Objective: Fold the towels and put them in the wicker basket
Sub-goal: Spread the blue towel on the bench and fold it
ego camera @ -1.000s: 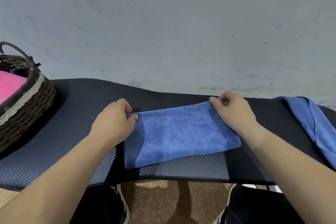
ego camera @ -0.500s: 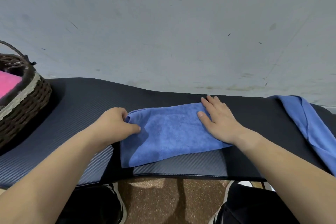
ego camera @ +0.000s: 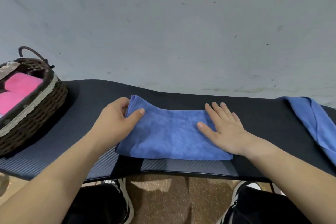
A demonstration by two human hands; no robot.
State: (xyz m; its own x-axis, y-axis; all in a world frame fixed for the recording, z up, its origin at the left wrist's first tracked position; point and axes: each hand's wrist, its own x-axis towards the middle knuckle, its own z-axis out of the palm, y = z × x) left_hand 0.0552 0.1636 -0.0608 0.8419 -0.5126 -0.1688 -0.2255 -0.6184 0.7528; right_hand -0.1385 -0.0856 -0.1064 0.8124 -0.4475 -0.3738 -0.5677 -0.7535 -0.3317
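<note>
Crosswise lies the folded blue towel (ego camera: 169, 132), left hand (ego camera: 116, 122) pinching its end, right hand (ego camera: 225, 129) flat on it.

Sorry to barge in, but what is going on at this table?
A person is folding a blue towel on the dark mat. The left hand pinches the towel's left end, while the right hand lies flat on its right part. The wicker basket at the left holds pink towels, and a second blue towel lies loose at the far right.
</note>
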